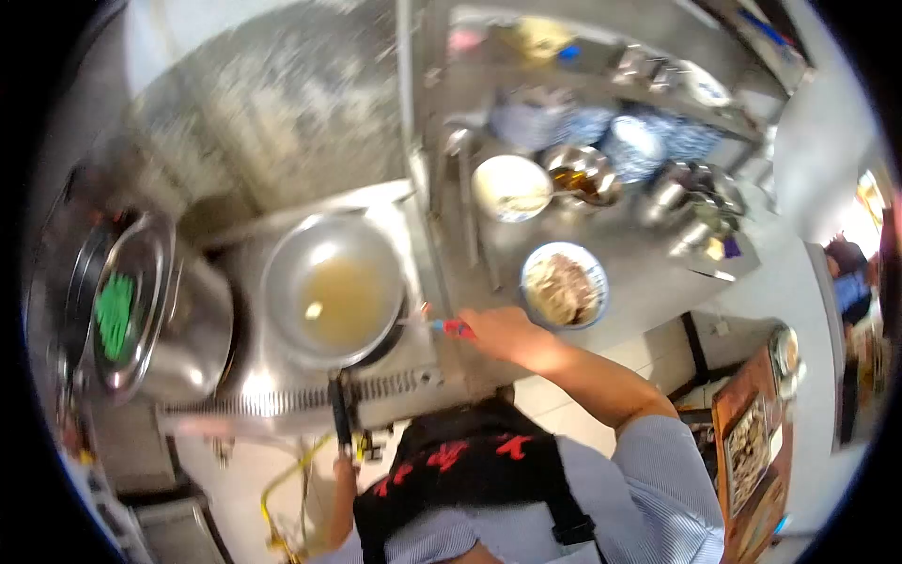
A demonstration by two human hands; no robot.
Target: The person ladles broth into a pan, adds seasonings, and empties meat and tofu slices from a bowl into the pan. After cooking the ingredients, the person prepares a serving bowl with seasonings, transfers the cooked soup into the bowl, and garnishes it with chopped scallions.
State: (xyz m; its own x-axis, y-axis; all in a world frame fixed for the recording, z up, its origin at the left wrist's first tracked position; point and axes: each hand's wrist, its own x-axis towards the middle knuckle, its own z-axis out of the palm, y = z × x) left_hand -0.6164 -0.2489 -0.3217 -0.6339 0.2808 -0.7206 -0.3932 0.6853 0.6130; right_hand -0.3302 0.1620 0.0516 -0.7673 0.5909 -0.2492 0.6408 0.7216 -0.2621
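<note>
On the stove (254, 381) sits a metal wok (282, 310) holding a shallow yellowish liquid and one small pale lump. Its black handle (340, 414) points toward my body. My left hand (347, 466) is closed at the lower end of this handle; its fingers are small and partly hidden. To the right of the wok, my right hand (493, 333) is closed around a slim tool with a red and blue handle (453, 327). The tool's thin tip points at the wok's right rim; blur hides its exact kind. A small orange spot shows just above it.
A patterned bowl of noodles and meat (567, 286) stands on the steel counter (648, 273), near a white bowl (512, 188) and a metal bowl of dark liquid (583, 179). Left of the stove stands a tall pot (197, 329). A yellow hose (272, 493) runs below.
</note>
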